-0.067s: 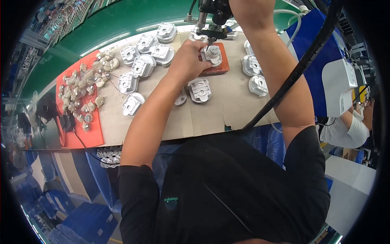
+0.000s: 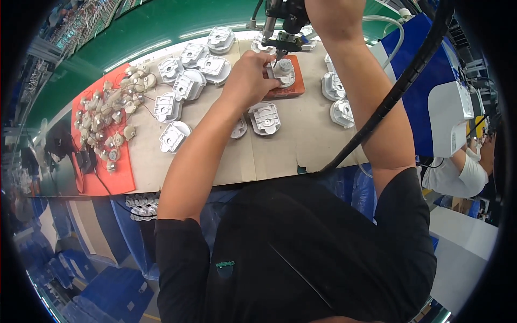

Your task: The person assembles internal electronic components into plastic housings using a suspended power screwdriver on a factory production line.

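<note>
My left hand (image 2: 250, 76) reaches in to the orange block (image 2: 298, 85) and grips the left side of a white plastic housing (image 2: 284, 74) that sits on it. A round pale part shows on top of this housing. Straight above hangs a black powered screwdriver (image 2: 288, 20), its thin tip (image 2: 279, 55) pointing down at the housing's upper edge; I cannot tell whether it touches. My right hand (image 2: 335, 19) is raised beside the screwdriver at the top edge of the picture. Its fingers are cut off from view.
Several white housings (image 2: 189, 85) lie left of my left forearm, others (image 2: 265, 118) nearer me and at the right (image 2: 341, 112). Beige wired motors (image 2: 102, 118) are heaped on an orange mat (image 2: 125, 172). A thick black cable (image 2: 385, 99) crosses my right arm. Another person (image 2: 458, 175) sits at the right.
</note>
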Demonstrator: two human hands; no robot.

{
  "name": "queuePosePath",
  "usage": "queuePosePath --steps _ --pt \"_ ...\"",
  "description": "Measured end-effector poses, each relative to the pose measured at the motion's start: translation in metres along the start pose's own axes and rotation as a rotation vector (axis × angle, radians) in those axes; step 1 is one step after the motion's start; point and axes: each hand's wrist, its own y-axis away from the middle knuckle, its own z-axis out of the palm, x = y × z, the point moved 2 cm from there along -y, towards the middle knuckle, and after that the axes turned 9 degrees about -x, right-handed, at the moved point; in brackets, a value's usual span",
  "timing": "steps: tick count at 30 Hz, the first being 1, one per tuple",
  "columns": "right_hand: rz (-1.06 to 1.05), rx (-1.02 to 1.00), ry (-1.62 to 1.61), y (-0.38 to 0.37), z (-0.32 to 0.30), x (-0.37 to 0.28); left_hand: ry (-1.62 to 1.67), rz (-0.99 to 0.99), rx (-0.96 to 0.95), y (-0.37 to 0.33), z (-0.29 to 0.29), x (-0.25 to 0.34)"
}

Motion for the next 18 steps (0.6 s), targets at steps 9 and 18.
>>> queuePosePath --steps 9,18 --pt "0.055 0.010 -0.065 0.005 -0.008 0.004 -0.023 -0.014 -0.029 -0.005 -0.002 0.013" --pt "0.007 -0.041 0.006 0.009 -0.012 0.015 0.010 -0.016 0.001 -0.002 0.001 0.008"
